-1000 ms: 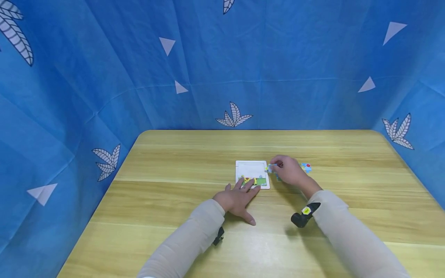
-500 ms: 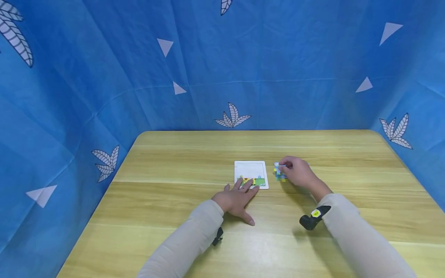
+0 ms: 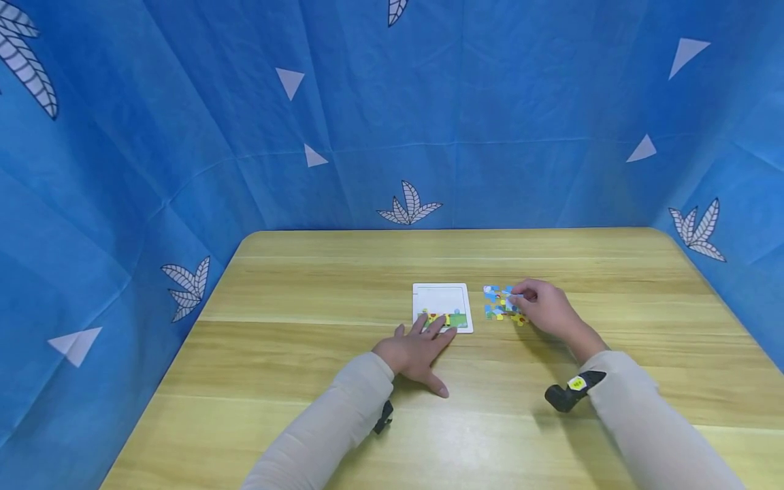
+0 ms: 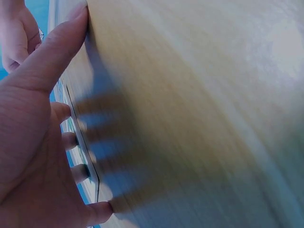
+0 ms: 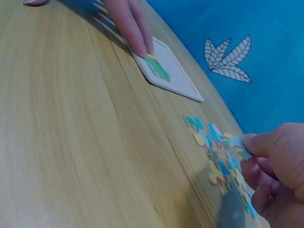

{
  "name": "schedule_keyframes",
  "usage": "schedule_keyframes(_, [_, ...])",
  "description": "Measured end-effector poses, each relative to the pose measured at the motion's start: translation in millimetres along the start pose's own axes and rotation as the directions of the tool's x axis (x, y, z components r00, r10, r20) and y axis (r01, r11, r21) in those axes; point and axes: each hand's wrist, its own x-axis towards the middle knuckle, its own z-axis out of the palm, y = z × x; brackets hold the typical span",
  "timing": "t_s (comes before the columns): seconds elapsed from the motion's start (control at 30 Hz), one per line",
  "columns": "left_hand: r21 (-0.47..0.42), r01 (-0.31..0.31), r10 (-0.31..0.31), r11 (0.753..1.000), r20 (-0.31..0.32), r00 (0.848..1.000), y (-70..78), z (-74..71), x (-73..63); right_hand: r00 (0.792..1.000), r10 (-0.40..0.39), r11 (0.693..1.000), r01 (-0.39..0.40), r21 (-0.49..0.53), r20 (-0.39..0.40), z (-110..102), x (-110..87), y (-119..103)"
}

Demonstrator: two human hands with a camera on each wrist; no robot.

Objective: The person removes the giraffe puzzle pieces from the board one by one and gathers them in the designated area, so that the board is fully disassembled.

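Note:
A white puzzle tray (image 3: 439, 297) lies on the table, with a strip of green and yellow puzzle pieces (image 3: 458, 320) along its near side. My left hand (image 3: 418, 355) is spread flat, its fingertips resting on the tray's near edge and partly covering the strip. To the right of the tray, my right hand (image 3: 550, 312) pinches a puzzle piece (image 5: 233, 142) between thumb and forefinger. That piece is held just above several loose puzzle pieces (image 5: 194, 123) in blue, green, yellow and red. In the head view, the right hand hides some of these pieces.
The wooden table (image 3: 294, 286) reaches back to a blue cloth (image 3: 367, 102) printed with leaves and triangles. A black wrist camera (image 3: 572, 391) hangs from the right sleeve, low over the table.
My right hand has moved right, from the tray's edge to over the loose pieces, uncovering some of them. The left hand stays on the tray.

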Motion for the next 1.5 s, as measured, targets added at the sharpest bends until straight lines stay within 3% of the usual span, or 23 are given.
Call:
schedule_keyframes(0.37, [0.008, -0.006, 0.006, 1.0, 0.001, 1.0, -0.3, -0.7, -0.7, 0.998, 0.049, 0.999, -0.049, 0.018, -0.027, -15.2, -12.9, 17.9])
schedule_keyframes(0.67, [0.015, -0.017, 0.017, 1.0, -0.008, 1.0, 0.1, 0.6, 0.5, 0.992, 0.127, 0.991, -0.127, 0.032, 0.016, -24.8, -21.2, 31.6])
schedule_keyframes(1.07, [0.007, -0.006, 0.006, 1.0, -0.004, 1.0, 0.2, -0.2, 0.8, 0.991, 0.123, 0.992, -0.125, 0.026, 0.06, -29.5, -24.8, 39.2])
schedule_keyframes(1.5, [-0.003, -0.006, 0.006, 1.0, 0.002, 1.0, -0.2, 0.0, 0.8, 0.99, 0.13, 0.991, -0.131, 0.003, 0.057, -24.1, -20.2, 41.5])
